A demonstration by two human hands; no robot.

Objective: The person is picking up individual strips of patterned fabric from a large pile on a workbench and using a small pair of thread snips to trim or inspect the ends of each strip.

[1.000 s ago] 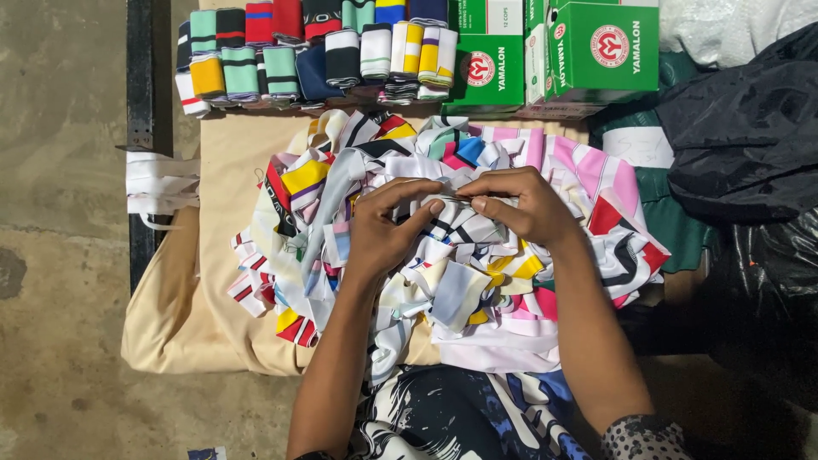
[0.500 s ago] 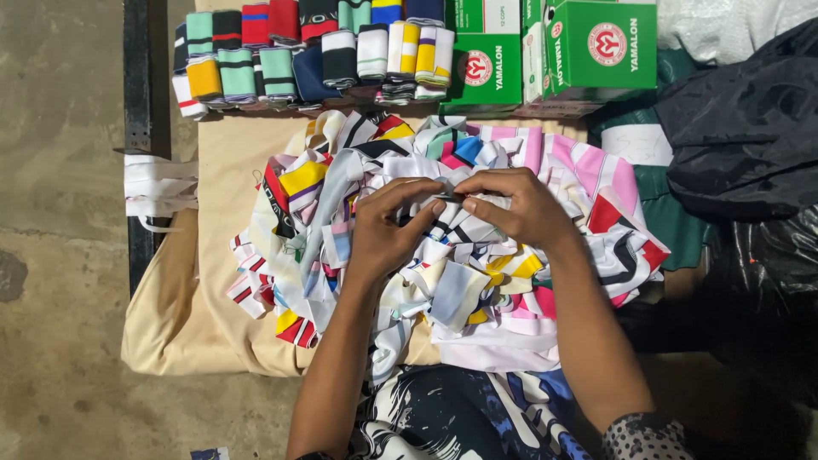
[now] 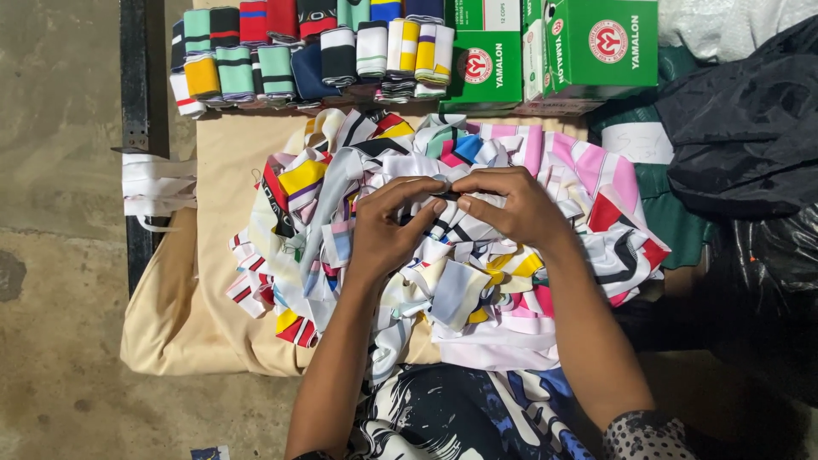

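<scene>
Both hands (image 3: 447,204) a touch higher than before — fingertips pinching one fabric strip (image 3: 443,183) atop the scrap pile (image 3: 477,281).

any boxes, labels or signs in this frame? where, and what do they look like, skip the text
Green carton: top centre, right of the folded striped bands, upright rectangular face, green with a round red-and-white emblem.
Second green carton: top right, beside the first, larger green face, same round emblem, white edge on its left side.
White paper label: below the cartons, right of the fabric pile, lying on green cloth, faint marks.
No signs or screens in view.
</scene>
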